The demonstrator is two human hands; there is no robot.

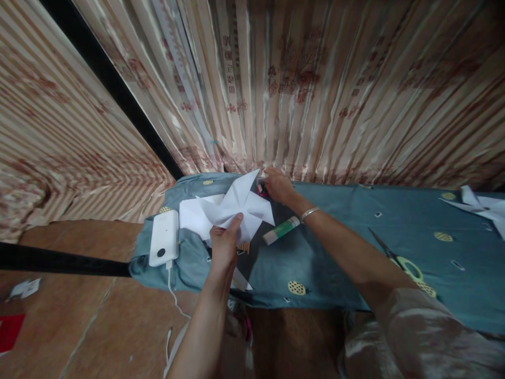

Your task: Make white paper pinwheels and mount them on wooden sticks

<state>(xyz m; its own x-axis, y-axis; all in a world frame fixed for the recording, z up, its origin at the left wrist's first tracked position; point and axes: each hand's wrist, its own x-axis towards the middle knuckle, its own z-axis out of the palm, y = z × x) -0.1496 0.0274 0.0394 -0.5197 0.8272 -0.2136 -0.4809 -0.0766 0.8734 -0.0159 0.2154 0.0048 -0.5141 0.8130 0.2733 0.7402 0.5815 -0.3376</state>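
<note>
My left hand (225, 247) grips a white paper pinwheel (236, 209), with the thumb pressed close to its centre. The blades are folded and stand up in points. My right hand (278, 186) reaches to the far edge of the cloth, its fingers curled together beside a small red and dark item (261, 188); what they hold is too small to make out. A glue stick (282, 230) with a green label lies between my arms. White paper sheets (193, 216) lie beneath the pinwheel, and several small brown sticks (244, 247) show beside my left hand.
A white power bank (164, 238) with a cable plugged in sits at the left end of the blue-green cloth (327, 279). Scissors (408, 267) with yellow-green handles lie right of my right forearm. Another white pinwheel (487, 208) rests far right. A striped curtain (292, 105) hangs behind.
</note>
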